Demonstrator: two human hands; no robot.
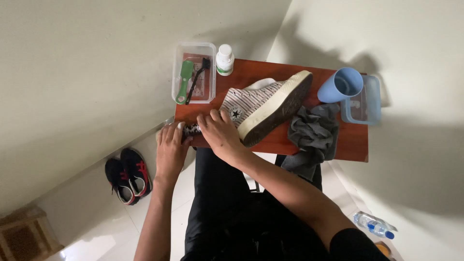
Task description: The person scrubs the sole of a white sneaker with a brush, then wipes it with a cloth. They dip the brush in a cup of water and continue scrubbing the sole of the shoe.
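Shoe: a striped high-top shoe (263,104) lies tipped on its side on the red-brown surface (355,140), pale sole turned outward, heel end under the right grip.
Right grip: the right hand (220,131) lies curled over the ankle part of the shoe, fingers bent and pressing down; it looks closed on the shoe, though the palm side is hidden.
Left grip: the left hand (170,147) sits just beside the right grip at the surface's near edge, fingers wrapped round a small dark speckled thing (192,129) that I cannot tell apart, a cloth or a lace end perhaps.
Arm pose: both forearms reach forward from the seated body, the right one crossing in at a slant, wrists low and close together.
Beyond the grips: a clear tub (194,72) with a green brush (184,82) and a dark thin brush (198,79), and a white bottle (224,59) beside it.
Far side of the shoe: a grey rag (314,133) hanging off the edge, a blue cup (342,85) lying on a clear box (366,104).
Floor: dark sneakers (128,175) with red marks, well apart from the left grip; a water bottle (373,225) on the other side.
Risk: the shoe rests on its side, so a hard push from the right grip could slide it toward the cup.
Risk: the white bottle stands near the toe, and a swing of the shoe could knock it off.
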